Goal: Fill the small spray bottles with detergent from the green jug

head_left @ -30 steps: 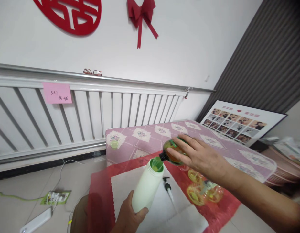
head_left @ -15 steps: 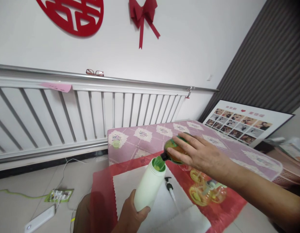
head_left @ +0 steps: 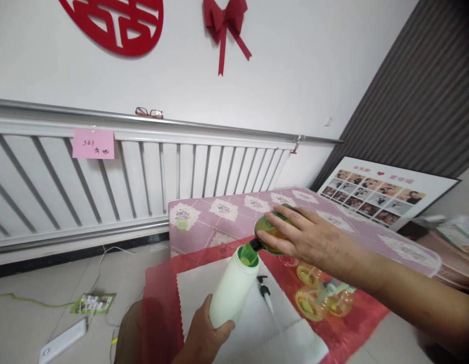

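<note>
My left hand (head_left: 207, 326) is wrapped round the lower part of a pale green bottle (head_left: 234, 290), which leans to the right with its wide mouth up. Inside that mouth sits a green funnel-like piece (head_left: 249, 255). My right hand (head_left: 306, 232) grips a green and amber bottle (head_left: 273, 233), tipped so its black neck (head_left: 256, 244) points down into the mouth. Whether liquid runs out is hard to make out. Just right of the pale bottle, a black pump head (head_left: 264, 286) with a clear tube lies on the white cloth (head_left: 272, 331).
Yellow see-through pieces (head_left: 312, 301) lie on the red cloth (head_left: 356, 331) at the right. A small greenish cup-like thing (head_left: 182, 224) stands on the purple patterned tablecloth (head_left: 204, 228). A power strip (head_left: 93, 303) with cords and a white power bank (head_left: 63, 341) are on the floor.
The pink note on the radiator, lifted before, now hangs flat with its writing visible. Both hands and the two bottles keep nearly the same pose.
</note>
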The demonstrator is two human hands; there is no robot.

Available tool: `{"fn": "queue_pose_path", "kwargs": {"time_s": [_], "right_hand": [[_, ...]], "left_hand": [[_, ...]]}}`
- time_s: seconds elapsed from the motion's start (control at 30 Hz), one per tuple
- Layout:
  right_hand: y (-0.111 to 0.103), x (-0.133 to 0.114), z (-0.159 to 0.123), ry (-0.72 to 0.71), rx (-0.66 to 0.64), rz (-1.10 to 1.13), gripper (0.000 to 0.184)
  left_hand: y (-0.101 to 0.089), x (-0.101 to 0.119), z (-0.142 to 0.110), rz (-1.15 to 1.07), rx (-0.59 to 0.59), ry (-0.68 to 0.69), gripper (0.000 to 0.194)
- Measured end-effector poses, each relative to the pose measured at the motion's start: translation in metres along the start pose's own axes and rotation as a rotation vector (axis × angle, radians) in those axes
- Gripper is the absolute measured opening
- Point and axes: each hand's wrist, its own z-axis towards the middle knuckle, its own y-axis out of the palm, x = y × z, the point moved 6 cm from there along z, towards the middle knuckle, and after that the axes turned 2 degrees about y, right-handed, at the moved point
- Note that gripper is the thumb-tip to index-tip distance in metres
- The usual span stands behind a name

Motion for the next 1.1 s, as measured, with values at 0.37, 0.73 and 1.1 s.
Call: {"fn": "queue_pose_path", "kwargs": {"time_s": [0.37,0.73,1.1], "right_hand": [[-0.001,-0.007,0.003,0.002,0.004,-0.007,0.043],[-0.006,-0.008,0.012,0.0,0.002,0.018,0.039],[-0.014,-0.008,0.019,0.017,0.012,0.018,0.033]], "left_hand": [[0.0,0.002,-0.001,0.005,-0.005,-0.008,0.041],[-0.001,0.003,-0.001,0.039,-0.005,-0.042,0.05],[-0.001,0.0,-0.001,0.064,0.012,-0.042,0.055]]}}
